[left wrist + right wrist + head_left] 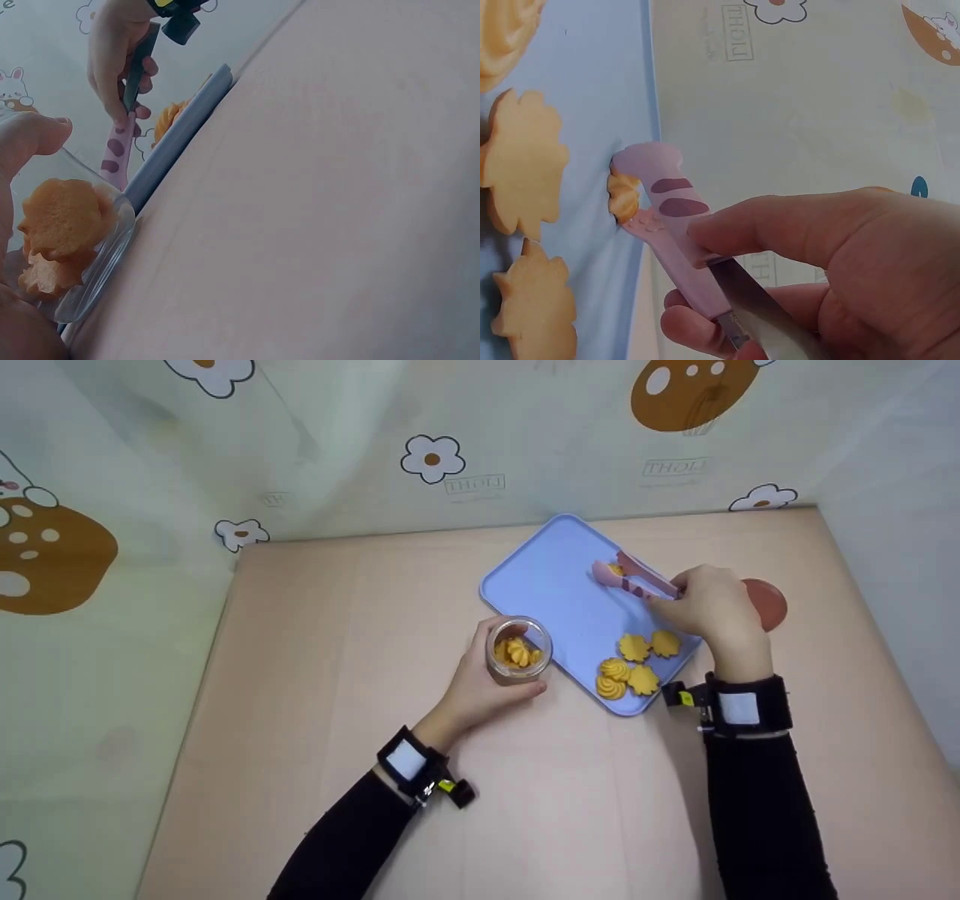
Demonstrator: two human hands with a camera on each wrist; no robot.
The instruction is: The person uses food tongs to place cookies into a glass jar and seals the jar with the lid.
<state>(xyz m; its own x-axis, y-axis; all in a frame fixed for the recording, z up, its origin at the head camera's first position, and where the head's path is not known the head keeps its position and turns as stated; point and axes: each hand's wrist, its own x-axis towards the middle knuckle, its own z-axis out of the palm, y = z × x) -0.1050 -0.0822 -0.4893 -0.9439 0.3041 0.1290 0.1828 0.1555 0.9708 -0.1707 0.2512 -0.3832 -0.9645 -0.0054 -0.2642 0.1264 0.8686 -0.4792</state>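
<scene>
My left hand (480,682) grips a clear jar (519,675) left of the blue tray, its thumb and fingers curled round the wall. Several golden cookies (64,217) lie inside the jar. In my right hand (712,600) is a pair of pink tongs (679,217) with darker stripes and metal arms, pinched between thumb and fingers. Between the tong tips sits a small swirled cookie (622,196), over the tray's far right side; whether it touches the tray I cannot tell. Several more cookies (634,647) rest at the tray's near right corner.
The light-blue tray (540,577) lies at an angle on the pale wooden table (337,660). A reddish-brown round object (766,604) shows beside the right hand, partly hidden by it. A patterned curtain (337,442) stands along the table's far and left edges.
</scene>
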